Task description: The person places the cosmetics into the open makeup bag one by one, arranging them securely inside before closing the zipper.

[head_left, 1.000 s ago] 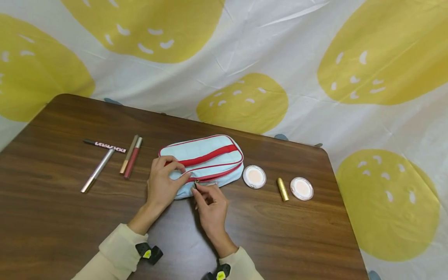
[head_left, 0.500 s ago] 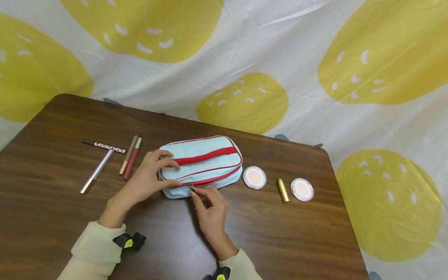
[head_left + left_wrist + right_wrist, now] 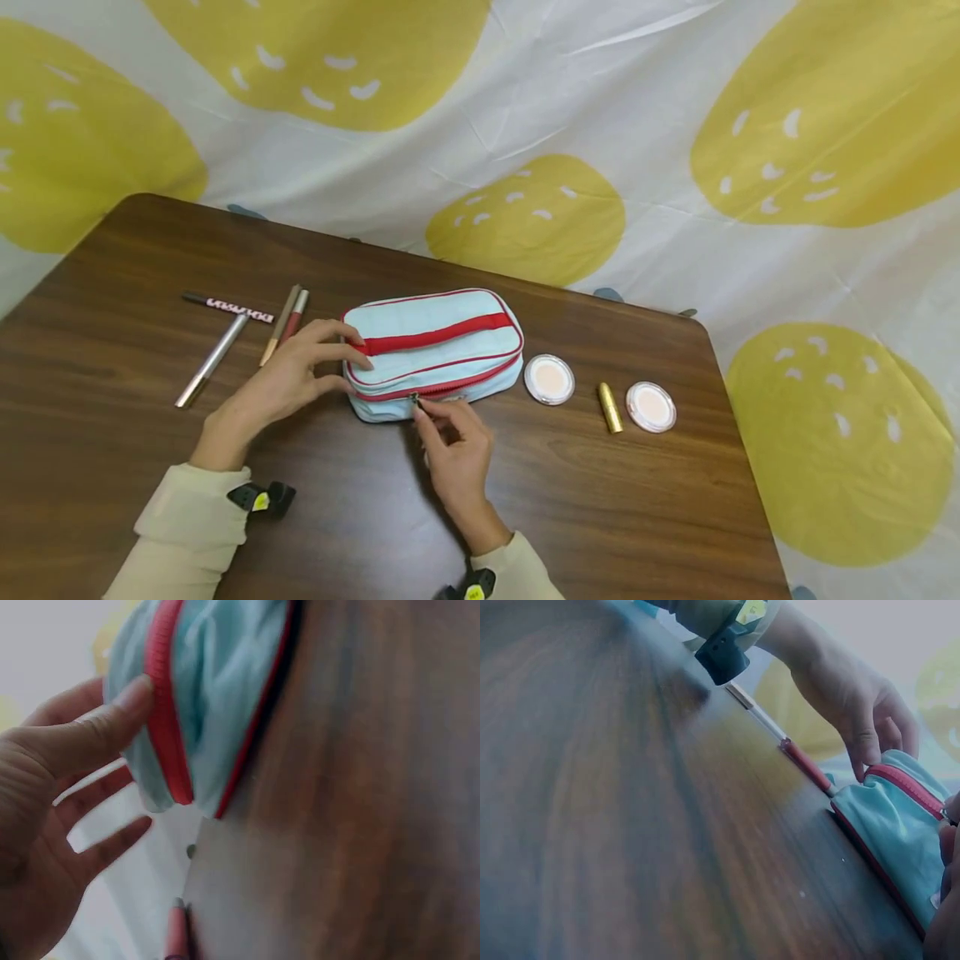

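The left hand (image 3: 288, 377) has moved leftward, its loosely spread fingers at one light-blue, red-piped fabric pouch's (image 3: 435, 357) left end. The right hand (image 3: 459, 454) pinches one small metal zip pull (image 3: 414, 399) on the red zip (image 3: 171, 765); just beyond that pinch sits the pouch, a red strap (image 3: 435, 337) across its top. Rightward lie two round pale compacts (image 3: 550, 380) and one gold cylinder (image 3: 611, 408); leftward, four slim cosmetic sticks (image 3: 213, 359).
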`<state>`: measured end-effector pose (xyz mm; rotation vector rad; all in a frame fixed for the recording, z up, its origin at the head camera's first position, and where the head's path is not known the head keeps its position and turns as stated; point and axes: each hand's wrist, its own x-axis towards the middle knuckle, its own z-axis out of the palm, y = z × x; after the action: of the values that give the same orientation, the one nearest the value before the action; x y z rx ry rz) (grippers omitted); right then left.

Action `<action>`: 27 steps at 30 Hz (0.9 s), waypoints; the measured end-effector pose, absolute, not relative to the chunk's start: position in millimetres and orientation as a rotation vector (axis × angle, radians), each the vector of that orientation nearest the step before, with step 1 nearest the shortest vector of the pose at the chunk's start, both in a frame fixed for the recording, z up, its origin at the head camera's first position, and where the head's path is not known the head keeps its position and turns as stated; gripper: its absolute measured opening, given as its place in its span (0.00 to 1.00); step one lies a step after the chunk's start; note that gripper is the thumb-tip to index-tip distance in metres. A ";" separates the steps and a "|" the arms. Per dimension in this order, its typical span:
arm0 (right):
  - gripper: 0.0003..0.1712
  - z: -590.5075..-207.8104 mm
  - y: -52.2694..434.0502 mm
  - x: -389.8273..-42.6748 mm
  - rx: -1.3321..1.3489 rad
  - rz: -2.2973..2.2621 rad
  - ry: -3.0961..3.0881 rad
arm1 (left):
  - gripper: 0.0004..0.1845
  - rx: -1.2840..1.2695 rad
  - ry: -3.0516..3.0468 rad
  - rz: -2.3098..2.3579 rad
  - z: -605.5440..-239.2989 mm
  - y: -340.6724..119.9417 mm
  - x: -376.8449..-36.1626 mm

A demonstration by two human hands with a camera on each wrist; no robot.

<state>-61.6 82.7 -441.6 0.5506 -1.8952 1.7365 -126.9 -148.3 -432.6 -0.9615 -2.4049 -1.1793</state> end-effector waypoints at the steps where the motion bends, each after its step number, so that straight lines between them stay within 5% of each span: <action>1: 0.07 -441.3 82.3 -61.7 0.549 1.741 -1.889 | 0.23 -0.965 -2.375 -1.177 -433.7 -148.0 -127.6; 27: 0.07 -453.0 83.3 -66.8 0.494 1.758 -1.843 | 0.19 -0.856 -2.251 -1.109 -441.8 -123.7 -128.3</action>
<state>-66.8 83.3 -453.0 0.4941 -1.8427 1.7584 -128.3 -123.7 -441.8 -0.8560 -2.2511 -1.1089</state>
